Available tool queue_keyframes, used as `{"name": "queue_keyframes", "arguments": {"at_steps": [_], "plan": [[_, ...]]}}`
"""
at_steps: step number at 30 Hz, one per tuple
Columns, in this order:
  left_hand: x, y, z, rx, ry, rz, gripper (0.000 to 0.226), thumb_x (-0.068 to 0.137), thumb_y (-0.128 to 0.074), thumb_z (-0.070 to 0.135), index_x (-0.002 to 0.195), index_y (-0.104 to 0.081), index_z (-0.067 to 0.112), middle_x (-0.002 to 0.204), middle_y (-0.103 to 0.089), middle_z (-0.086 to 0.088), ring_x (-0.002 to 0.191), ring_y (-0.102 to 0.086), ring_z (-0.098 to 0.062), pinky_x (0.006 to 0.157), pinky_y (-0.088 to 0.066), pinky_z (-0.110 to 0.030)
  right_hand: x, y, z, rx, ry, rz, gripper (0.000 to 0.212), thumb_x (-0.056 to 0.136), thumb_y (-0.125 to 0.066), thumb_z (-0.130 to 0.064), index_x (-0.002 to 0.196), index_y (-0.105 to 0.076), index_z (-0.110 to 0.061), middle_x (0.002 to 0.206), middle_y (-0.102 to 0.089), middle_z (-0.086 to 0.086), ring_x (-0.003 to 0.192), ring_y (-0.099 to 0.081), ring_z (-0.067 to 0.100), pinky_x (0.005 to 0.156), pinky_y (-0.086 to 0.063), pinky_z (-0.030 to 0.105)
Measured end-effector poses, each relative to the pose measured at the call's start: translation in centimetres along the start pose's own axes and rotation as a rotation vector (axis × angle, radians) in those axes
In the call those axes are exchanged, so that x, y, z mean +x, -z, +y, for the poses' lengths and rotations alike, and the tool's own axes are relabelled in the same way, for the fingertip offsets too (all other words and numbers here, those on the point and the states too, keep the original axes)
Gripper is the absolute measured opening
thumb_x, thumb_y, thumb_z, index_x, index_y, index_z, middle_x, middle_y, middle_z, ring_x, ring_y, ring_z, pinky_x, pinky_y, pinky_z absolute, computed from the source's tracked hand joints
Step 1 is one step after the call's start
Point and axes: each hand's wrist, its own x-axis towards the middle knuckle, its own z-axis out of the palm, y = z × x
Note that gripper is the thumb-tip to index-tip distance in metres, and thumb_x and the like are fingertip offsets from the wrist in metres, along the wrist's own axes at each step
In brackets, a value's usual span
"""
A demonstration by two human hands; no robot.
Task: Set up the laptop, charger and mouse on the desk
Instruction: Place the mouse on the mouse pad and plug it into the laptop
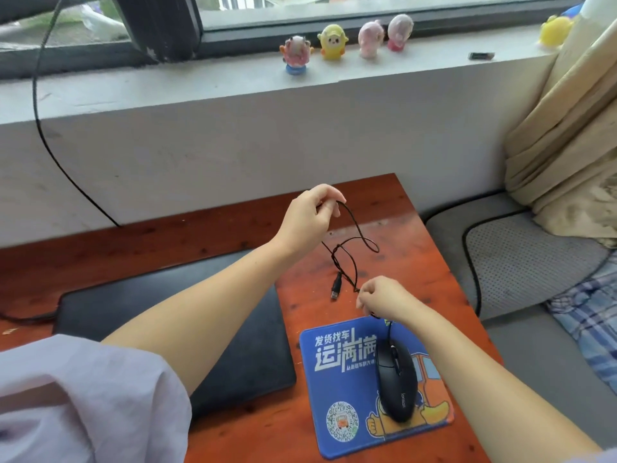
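Observation:
A closed black laptop [230,332] lies flat on the reddish wooden desk [394,208], partly under my left forearm. To its right, a black wired mouse [397,382] rests on a blue mouse pad [340,419]. The thin black mouse cable [359,237] loops in the air above the desk. My left hand [309,218] pinches its upper part, raised over the desk. My right hand [384,297] pinches the cable lower down, just behind the pad. The USB plug [336,289] dangles between both hands. A black charger cable [26,318] meets the laptop's left edge.
Another black cord [38,128] runs down the white wall from the window. Several small toy figures [334,41] stand on the windowsill. A grey cushioned seat [521,262], a cream curtain [567,145] and plaid fabric [587,315] lie right of the desk.

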Motion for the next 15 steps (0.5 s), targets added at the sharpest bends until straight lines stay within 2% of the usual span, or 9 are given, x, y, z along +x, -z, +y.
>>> {"name": "queue_keyframes", "arguments": {"at_steps": [3,5,7,9,12,13,15], "plan": [[-0.2,0.5,-0.4,0.002,0.035,-0.003,0.023,0.086,-0.044,0.004,0.080,-0.063,0.017,0.062,-0.058,0.009,0.039,-0.039,-0.001,0.042,-0.029,-0.009,1.0,0.9,0.5,0.081,0.042,0.226,0.031,0.082,-0.042,-0.010,0.062,-0.061,-0.025,0.063,-0.061,-0.009,0.055,-0.050,0.010,0.055,-0.037,0.022],[-0.6,1.4,-0.9,0.025,0.064,-0.009,0.023,0.080,-0.044,0.004,0.069,-0.060,0.017,0.046,-0.051,0.015,0.037,-0.036,-0.002,0.039,-0.027,-0.010,2.0,1.8,0.3,0.071,0.082,0.296,0.029,0.082,-0.044,-0.010,0.067,-0.062,-0.027,0.064,-0.061,-0.010,0.062,-0.055,0.014,0.055,-0.038,0.021],[-1.3,2.2,-1.6,0.093,0.092,-0.040,0.025,0.077,-0.044,0.003,0.062,-0.057,0.018,0.042,-0.051,0.020,0.038,-0.038,-0.001,0.040,-0.027,-0.010,3.2,1.8,-0.1,0.026,0.120,0.258,0.023,0.083,-0.048,-0.012,0.076,-0.067,-0.024,0.075,-0.069,0.000,0.074,-0.061,0.020,0.061,-0.041,0.022],[-2.2,2.8,-2.5,0.177,0.109,-0.084,0.026,0.077,-0.046,0.001,0.060,-0.059,0.016,0.046,-0.054,0.017,0.044,-0.044,0.002,0.047,-0.028,-0.009,4.3,0.8,-0.8,-0.053,0.124,0.182,0.014,0.085,-0.056,-0.023,0.082,-0.069,-0.018,0.086,-0.070,0.006,0.084,-0.061,0.023,0.070,-0.041,0.025],[-3.2,3.1,-3.8,0.278,0.100,-0.141,0.023,0.079,-0.049,0.000,0.064,-0.065,0.008,0.062,-0.064,0.001,0.058,-0.050,-0.006,0.059,-0.034,-0.023,5.3,-1.3,-1.9,-0.222,0.027,0.124,0.030,0.082,-0.060,-0.047,0.075,-0.065,-0.018,0.077,-0.064,0.006,0.075,-0.057,0.025,0.065,-0.041,0.028],[-3.4,3.1,-4.2,0.294,0.096,-0.147,0.022,0.079,-0.049,0.000,0.066,-0.066,0.006,0.064,-0.064,-0.003,0.062,-0.051,-0.012,0.061,-0.033,-0.024,5.5,-1.9,-2.3,-0.296,-0.006,0.151,0.034,0.081,-0.059,-0.050,0.076,-0.064,-0.017,0.077,-0.064,0.006,0.075,-0.058,0.026,0.064,-0.040,0.027],[-3.6,3.2,-4.7,0.309,0.089,-0.143,0.022,0.080,-0.050,0.000,0.067,-0.067,0.005,0.062,-0.059,0.002,0.062,-0.047,-0.011,0.063,-0.031,-0.022,5.8,-2.5,-2.9,-0.411,-0.021,0.180,0.034,0.082,-0.058,-0.048,0.076,-0.058,-0.015,0.084,-0.066,0.009,0.076,-0.059,0.028,0.063,-0.039,0.027]]}}
